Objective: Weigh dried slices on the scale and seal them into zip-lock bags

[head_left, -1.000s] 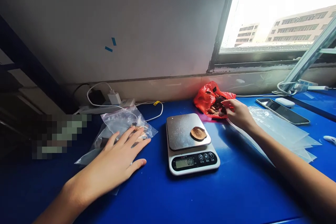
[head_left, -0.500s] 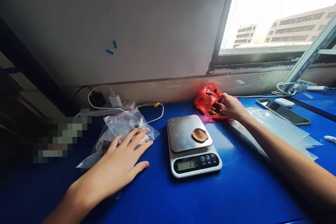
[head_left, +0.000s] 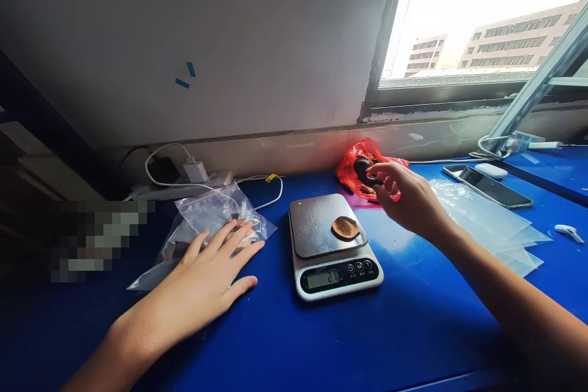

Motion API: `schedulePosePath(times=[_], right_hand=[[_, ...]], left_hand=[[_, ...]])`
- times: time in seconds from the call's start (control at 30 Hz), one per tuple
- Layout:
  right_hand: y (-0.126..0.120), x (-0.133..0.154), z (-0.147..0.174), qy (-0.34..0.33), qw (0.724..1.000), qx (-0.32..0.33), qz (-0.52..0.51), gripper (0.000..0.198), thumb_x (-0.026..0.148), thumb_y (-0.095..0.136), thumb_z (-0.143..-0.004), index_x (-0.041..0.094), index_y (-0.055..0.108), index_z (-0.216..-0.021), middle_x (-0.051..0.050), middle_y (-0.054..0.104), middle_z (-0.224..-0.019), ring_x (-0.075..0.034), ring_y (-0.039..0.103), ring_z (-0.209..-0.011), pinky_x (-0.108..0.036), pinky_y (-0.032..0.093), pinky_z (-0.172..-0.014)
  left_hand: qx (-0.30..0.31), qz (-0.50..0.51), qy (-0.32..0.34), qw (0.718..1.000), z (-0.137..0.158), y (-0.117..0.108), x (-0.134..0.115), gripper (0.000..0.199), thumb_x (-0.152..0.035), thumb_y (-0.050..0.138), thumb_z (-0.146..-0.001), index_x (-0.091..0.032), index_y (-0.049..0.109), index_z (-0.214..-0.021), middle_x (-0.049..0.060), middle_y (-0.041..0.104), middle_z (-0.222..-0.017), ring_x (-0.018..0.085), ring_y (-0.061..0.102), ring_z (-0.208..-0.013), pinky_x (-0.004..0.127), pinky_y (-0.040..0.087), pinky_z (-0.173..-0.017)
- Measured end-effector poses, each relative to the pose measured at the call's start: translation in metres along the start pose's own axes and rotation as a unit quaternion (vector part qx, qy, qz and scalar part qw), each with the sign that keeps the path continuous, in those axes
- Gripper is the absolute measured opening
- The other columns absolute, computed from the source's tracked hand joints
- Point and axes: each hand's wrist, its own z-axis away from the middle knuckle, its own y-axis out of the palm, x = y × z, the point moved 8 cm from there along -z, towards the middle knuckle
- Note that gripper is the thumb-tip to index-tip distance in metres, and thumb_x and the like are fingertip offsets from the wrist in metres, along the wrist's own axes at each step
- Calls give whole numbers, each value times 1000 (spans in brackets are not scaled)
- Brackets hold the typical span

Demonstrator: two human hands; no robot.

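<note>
Left side of the blue desk [head_left: 321, 343]: dark, with a pixelated patch [head_left: 101, 245], contents unreadable. Left hand [head_left: 206, 275] palm down, fingers spread, resting on a transparent plastic zip bag [head_left: 206, 205] with brown bits inside, back-left part of desk; hand covers much of it, piece count can't be told. Middle of desk: white kitchen scale with square steel plate [head_left: 312, 233], 1 tan oval dried piece [head_left: 345, 228] near the plate's right edge, long axis running roughly side to side. Display maybe 2.7, last digit unclear. Past the scale's far right corner, by the desk's back edge: crumpled red plastic bag [head_left: 345, 180] of dried pieces. Right hand [head_left: 404, 196] over its near right side, thumb and fingers looking pinched on 1 dark curved piece [head_left: 362, 165]. Key relation: that piece is up and right of the steel plate, right hand nearer; its long axis can't be told, fingers hide part. Further right: fanned translucent plastic bags [head_left: 482, 214], partly behind the right forearm. Both forearms cut off by frame.
</note>
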Motion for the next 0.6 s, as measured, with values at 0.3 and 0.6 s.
schedulePosePath(times=[0.3, 0.6], right_hand=[[29, 20, 11, -20, 994, 56, -95, 22, 27, 63, -83, 21, 53, -102, -5, 65, -95, -13, 58, -67, -29, 50, -64], [43, 9, 15, 163, 920, 115, -338, 29, 45, 64, -85, 18, 60, -96, -6, 67, -86, -17, 63, -76, -30, 51, -65]], left_hand=[[31, -10, -5, 999, 2, 1, -2, 54, -42, 48, -93, -37, 37, -146, -1, 16, -161, 29, 13, -150, 61, 20, -116], [29, -10, -1, 1000, 1, 1, -3, 55, -42, 49, -93, -37, 37, -146, -1, 18, -161, 29, 14, -150, 60, 19, -117]])
